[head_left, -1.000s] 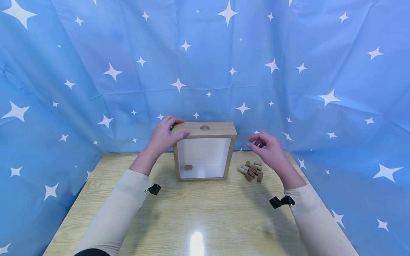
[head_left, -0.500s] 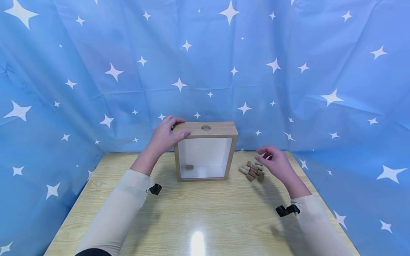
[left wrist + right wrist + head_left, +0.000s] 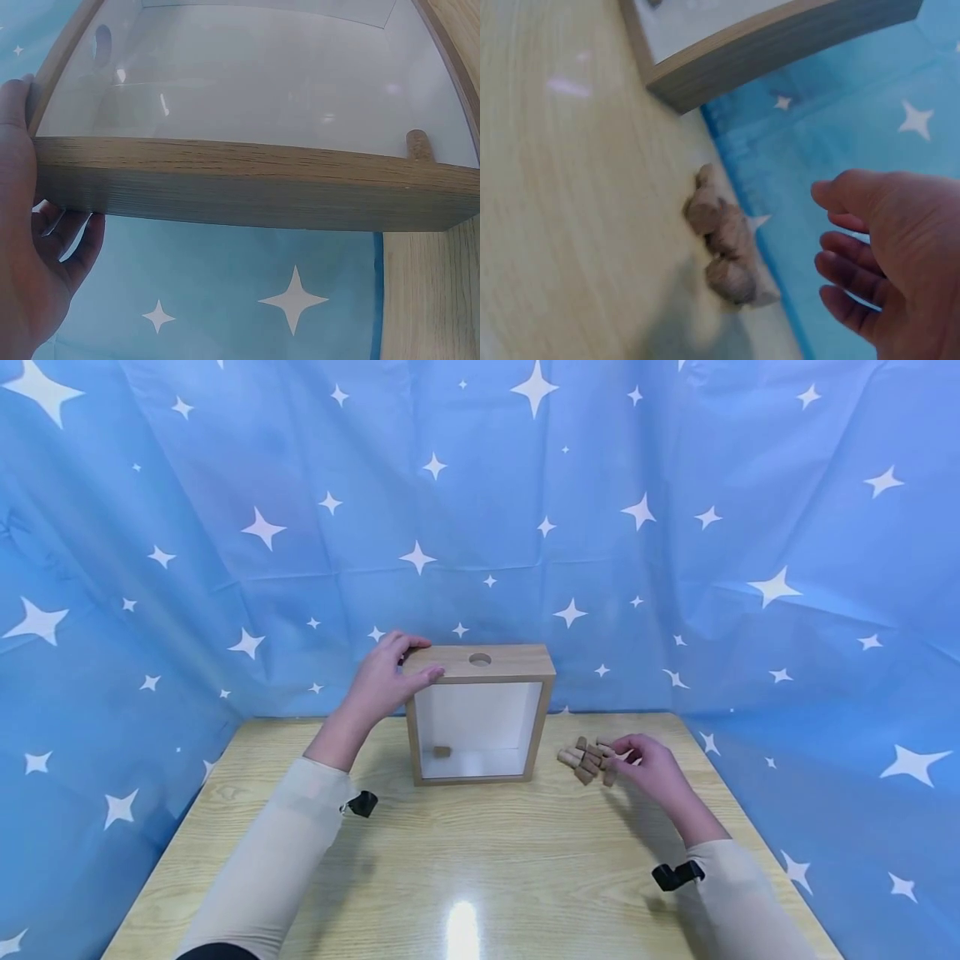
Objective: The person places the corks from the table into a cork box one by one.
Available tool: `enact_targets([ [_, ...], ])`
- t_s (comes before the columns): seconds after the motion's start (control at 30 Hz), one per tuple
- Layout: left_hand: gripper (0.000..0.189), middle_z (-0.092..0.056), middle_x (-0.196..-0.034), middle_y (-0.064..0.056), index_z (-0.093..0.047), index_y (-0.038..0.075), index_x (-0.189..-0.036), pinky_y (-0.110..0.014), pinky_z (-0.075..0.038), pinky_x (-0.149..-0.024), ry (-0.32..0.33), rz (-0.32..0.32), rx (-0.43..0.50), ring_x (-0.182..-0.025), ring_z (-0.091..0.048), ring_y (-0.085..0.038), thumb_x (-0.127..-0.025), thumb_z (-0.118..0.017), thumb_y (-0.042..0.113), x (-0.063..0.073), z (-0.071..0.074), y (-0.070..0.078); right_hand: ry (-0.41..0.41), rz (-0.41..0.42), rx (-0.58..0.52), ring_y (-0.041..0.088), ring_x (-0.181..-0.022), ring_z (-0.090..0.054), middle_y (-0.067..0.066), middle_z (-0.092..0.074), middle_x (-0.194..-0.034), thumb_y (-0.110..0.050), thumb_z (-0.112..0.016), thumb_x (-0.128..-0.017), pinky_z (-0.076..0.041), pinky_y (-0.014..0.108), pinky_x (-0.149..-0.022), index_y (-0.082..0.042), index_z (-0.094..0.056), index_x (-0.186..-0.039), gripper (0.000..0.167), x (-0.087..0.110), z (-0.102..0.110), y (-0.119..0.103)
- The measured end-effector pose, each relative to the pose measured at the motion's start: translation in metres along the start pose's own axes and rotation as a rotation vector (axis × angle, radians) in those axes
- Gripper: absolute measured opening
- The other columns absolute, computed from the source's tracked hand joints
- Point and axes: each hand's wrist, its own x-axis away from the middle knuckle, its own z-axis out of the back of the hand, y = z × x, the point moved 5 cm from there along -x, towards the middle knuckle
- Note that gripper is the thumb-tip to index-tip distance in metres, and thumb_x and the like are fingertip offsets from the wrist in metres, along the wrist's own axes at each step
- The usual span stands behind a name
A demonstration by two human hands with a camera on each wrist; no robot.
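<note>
A shallow wooden display box (image 3: pixel 495 673) with a clear-looking front and a white interior stands upright on the table. A round hole (image 3: pixel 480 660) pierces its top, and one cork (image 3: pixel 442 752) lies inside at the lower left. My left hand (image 3: pixel 381 683) grips the top left corner, thumb at the front and fingers toward the back. To the right of the box lies a small pile of corks (image 3: pixel 587 762). Beside that pile is my right hand (image 3: pixel 654 770), thumb and fingers spread at its right side. In the right wrist view, that hand (image 3: pixel 907 251) is apart from the corks (image 3: pixel 726 244), holding nothing.
The wooden table (image 3: pixel 420 860) reflects a bright light near its front. A blue curtain (image 3: pixel 480 527) with white stars hangs behind the table and along both sides. A black strap mount (image 3: pixel 675 876) sits on the right wrist.
My right hand has come down and slightly right, from above the pile to the corks at its right side. My left hand and the box stay as they were.
</note>
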Motion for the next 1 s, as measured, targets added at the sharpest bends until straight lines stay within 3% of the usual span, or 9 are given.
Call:
enact_targets([
  [0.47, 0.060, -0.061, -0.133, -0.003, -0.069, 0.016, -0.144, -0.054, -0.052, -0.100, 0.011, -0.004, -0.001, -0.119, -0.058, -0.029, -0.099, -0.081, 0.054, -0.001, -0.001, -0.003, -0.015, -0.035, -0.003, 0.031, -0.103, -0.065, 0.023, -0.063, -0.123, -0.016, -0.081, -0.103, -0.057, 0.040, -0.079, 0.005, -0.067, -0.134, 0.039, 0.011, -0.023, 0.027],
  [1.0, 0.062, -0.061, -0.136, -0.003, -0.069, 0.016, -0.146, -0.055, -0.051, -0.103, 0.011, 0.005, -0.005, -0.122, -0.059, -0.030, -0.099, -0.081, 0.054, -0.001, -0.001, -0.001, 0.021, -0.019, 0.039, 0.026, -0.087, -0.055, 0.017, -0.058, -0.103, -0.017, -0.086, -0.099, -0.047, 0.038, -0.073, 0.004, -0.062, -0.126, 0.042, 0.013, -0.038, 0.038],
])
